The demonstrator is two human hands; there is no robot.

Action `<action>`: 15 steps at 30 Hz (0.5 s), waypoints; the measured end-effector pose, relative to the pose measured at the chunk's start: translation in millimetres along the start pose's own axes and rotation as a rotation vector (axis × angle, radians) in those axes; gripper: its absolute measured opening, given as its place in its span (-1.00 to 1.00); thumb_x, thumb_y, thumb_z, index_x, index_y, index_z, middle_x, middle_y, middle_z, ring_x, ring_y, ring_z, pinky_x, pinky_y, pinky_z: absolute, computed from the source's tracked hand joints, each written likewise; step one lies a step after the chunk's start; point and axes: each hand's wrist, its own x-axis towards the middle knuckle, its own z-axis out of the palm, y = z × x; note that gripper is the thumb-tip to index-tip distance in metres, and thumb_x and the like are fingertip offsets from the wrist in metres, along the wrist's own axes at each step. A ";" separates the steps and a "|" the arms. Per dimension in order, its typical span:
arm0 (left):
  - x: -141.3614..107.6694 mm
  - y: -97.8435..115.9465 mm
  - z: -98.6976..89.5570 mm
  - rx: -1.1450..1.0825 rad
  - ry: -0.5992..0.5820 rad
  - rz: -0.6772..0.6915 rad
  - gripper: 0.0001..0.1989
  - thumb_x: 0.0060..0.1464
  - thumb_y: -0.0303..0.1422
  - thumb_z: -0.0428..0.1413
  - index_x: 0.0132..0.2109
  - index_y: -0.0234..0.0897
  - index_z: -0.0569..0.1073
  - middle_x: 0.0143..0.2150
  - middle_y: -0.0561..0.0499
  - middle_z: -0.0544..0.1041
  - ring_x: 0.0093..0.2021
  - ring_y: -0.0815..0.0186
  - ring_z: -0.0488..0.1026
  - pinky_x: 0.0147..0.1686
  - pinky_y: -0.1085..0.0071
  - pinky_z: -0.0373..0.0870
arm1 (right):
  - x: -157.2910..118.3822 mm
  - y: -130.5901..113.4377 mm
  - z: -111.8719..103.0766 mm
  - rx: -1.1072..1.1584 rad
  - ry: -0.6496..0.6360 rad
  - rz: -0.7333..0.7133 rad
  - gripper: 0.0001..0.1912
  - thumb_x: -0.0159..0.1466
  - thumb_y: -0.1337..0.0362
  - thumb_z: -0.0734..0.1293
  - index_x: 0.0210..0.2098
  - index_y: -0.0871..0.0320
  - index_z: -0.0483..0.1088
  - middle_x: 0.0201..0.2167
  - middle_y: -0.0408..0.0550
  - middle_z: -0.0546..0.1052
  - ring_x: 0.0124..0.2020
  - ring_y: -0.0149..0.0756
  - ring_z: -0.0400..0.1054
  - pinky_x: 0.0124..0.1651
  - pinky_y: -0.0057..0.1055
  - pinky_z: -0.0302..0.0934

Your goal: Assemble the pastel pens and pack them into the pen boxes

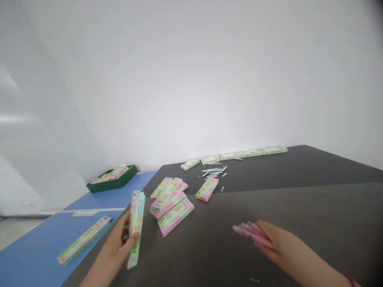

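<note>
My left hand [112,249] grips a slim pink, green and blue pen box [137,223], thumb on one side and fingers behind. It is tilted up over the left part of the dark table. A bundle of pink pens [251,231] is closed in my right hand [284,245], their tips pointing left; the fingers are mostly hidden. Between the hands, a loose pile of similar boxes [176,215] lies on the table, and a single box [207,189] sits just right of it. One small clear piece [255,280] rests near the bottom edge.
Blue, green and white pens [214,173] lie scattered further back. A row of pale green boxes [251,153] runs along the wall. To the left, a lower blue table [32,243] bears a dark green tray [119,182] of boxes and one long box [85,240].
</note>
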 end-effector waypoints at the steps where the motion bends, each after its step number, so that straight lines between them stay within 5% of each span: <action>1: -11.0 9.6 15.2 -0.112 -0.088 0.013 -0.32 0.04 -0.04 -0.01 0.24 -0.26 0.13 0.08 -0.15 0.44 -0.07 0.06 0.49 -0.12 0.21 0.46 | -6.4 -13.6 3.6 -0.004 -0.065 -0.085 -0.94 0.21 0.31 0.23 -0.32 0.08 0.33 -0.39 -0.08 0.52 -0.45 -0.28 0.45 -0.47 -0.49 0.21; 4: -40.9 21.0 62.2 -0.273 -0.142 0.056 -0.36 0.08 -0.02 -0.04 0.23 -0.25 0.16 0.17 -0.16 0.36 0.09 0.04 0.38 -0.03 0.23 0.41 | -24.7 -46.1 22.4 -0.151 -0.154 -0.242 -0.94 0.16 0.35 0.29 -0.36 0.11 0.30 -0.43 -0.10 0.49 -0.52 -0.28 0.43 -0.54 -0.47 0.16; 8: -50.3 14.0 104.8 -0.284 -0.264 0.186 -0.39 0.11 -0.07 -0.03 0.25 -0.21 0.15 0.29 -0.13 0.21 0.27 0.04 0.15 0.20 0.15 0.14 | -24.1 -57.1 41.3 -0.283 -0.199 -0.288 -0.91 0.14 0.43 0.26 -0.38 0.13 0.29 -0.44 -0.07 0.47 -0.49 -0.19 0.41 -0.52 -0.39 0.18; 12: -31.4 32.4 128.7 -0.424 -0.374 0.198 -0.40 0.13 -0.14 -0.02 0.27 -0.24 0.11 0.29 -0.18 0.20 0.24 0.04 0.20 0.16 0.11 0.20 | 26.4 -42.1 33.8 -0.173 -0.344 -0.214 -0.91 0.19 0.43 0.26 -0.31 0.15 0.34 -0.32 -0.03 0.51 -0.32 -0.10 0.44 -0.34 -0.30 0.25; 15: -15.6 63.7 142.7 -0.495 -0.454 0.215 -0.41 0.10 -0.21 0.01 0.25 -0.30 0.12 0.23 -0.23 0.26 0.19 0.03 0.25 0.09 0.12 0.27 | 82.4 -21.3 23.7 -0.135 -0.316 -0.104 -0.89 0.25 0.46 0.21 -0.31 0.20 0.35 -0.28 0.06 0.51 -0.26 -0.11 0.44 -0.27 -0.32 0.23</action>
